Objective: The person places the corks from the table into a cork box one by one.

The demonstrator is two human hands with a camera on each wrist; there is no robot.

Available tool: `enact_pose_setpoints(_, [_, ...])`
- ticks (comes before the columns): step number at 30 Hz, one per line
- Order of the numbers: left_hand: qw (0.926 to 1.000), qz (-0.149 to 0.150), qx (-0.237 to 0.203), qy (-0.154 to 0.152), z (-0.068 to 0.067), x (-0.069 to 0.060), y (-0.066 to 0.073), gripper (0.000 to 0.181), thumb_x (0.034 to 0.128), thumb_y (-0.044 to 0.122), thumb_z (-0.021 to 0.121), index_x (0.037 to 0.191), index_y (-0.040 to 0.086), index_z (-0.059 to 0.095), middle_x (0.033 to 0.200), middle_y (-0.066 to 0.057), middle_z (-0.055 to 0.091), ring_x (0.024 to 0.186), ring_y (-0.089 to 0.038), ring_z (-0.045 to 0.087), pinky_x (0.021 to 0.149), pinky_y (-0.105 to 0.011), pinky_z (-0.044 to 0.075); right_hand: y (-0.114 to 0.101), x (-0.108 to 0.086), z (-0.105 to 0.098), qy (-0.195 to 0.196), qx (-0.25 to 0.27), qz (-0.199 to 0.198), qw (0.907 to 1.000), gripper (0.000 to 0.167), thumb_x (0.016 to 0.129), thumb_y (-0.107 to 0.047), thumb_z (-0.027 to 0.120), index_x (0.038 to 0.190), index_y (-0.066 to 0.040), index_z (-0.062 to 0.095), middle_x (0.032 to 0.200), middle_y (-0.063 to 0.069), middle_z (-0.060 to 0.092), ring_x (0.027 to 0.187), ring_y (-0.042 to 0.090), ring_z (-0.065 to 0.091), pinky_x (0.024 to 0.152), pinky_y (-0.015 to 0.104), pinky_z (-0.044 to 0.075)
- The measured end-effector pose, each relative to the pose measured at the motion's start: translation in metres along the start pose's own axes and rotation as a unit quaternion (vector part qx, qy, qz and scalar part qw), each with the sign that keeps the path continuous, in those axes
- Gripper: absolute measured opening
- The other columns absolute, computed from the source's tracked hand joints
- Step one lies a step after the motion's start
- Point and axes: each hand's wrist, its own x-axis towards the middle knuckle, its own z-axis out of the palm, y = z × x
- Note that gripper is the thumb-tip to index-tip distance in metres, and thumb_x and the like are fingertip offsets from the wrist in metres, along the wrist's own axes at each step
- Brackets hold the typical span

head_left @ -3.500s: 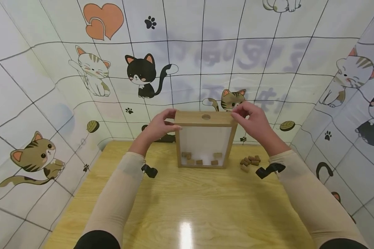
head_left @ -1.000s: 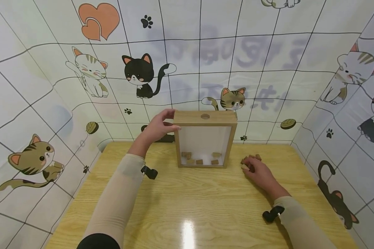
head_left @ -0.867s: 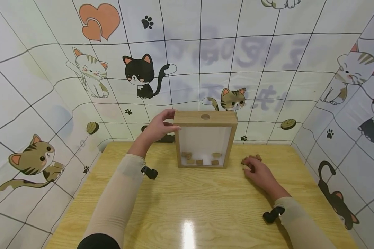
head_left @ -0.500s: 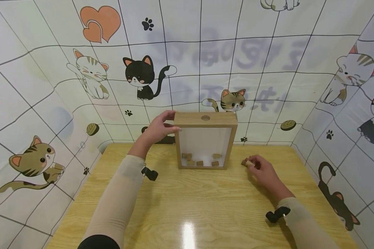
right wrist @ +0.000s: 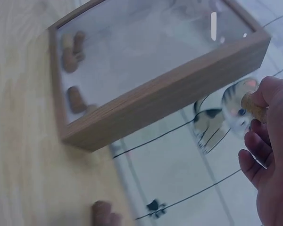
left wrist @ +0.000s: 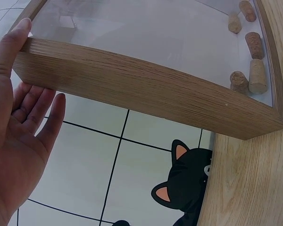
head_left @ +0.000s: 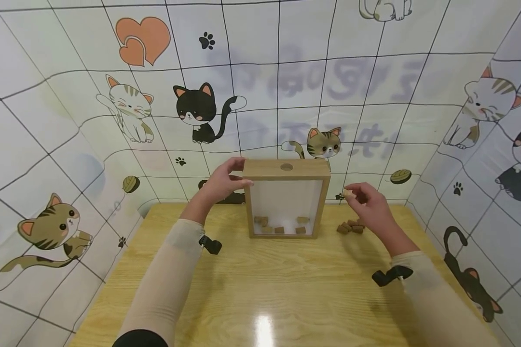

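An upright wooden shadow box (head_left: pixel 286 169) with a clear front and a round hole in its top edge stands on the table. Several corks (left wrist: pixel 255 75) lie inside along its bottom. My left hand (head_left: pixel 220 184) grips the box's upper left corner, thumb at the front and fingers around the back and side. My right hand (head_left: pixel 371 207) is raised to the right of the box, apart from it, and pinches a cork (right wrist: pixel 254 107) between thumb and fingers. Below that hand, a small pile of loose corks (head_left: pixel 349 226) lies on the table.
The light wooden table (head_left: pixel 260 279) reaches back to a wall covering (head_left: pixel 256 115) printed with cats and grid lines. It also rises at both sides. A camera is strapped on each wrist.
My right hand went from the box's top right corner down to the cork pile, picked up a cork and has lifted it. My left hand has stayed on the box.
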Motion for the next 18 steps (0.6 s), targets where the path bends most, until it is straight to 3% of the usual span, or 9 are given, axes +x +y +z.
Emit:
enact_pose_setpoints(9, [1.0,0.006,0.005,0.003,0.001,0.001,-0.004,0.082,0.0976,0.025,0.089,0.166,0.014,0.046,0.156,-0.011,0.054,0.132,-0.038,0.064,0.108,-0.053,0.056,-0.04,0.041,-0.01,0.025,0.008,-0.061,0.9978,0.024,0.111,-0.012,0.069,0.133,-0.006,0.073,0.104,0.005,0.062,0.082,0.015,0.058,0.067,0.026,0.044])
enact_pose_setpoints(18, [1.0,-0.001,0.004,0.004,0.001,0.0,-0.001,0.084,0.0968,0.027,0.09,0.166,0.015,0.045,0.156,-0.011,0.054,0.132,-0.037,0.064,0.109,-0.053,0.056,-0.07,0.064,-0.009,0.012,0.029,-0.081,0.9962,0.025,0.11,-0.011,0.071,0.134,-0.006,0.073,0.105,0.007,0.062,0.084,0.016,0.057,0.069,0.027,0.044])
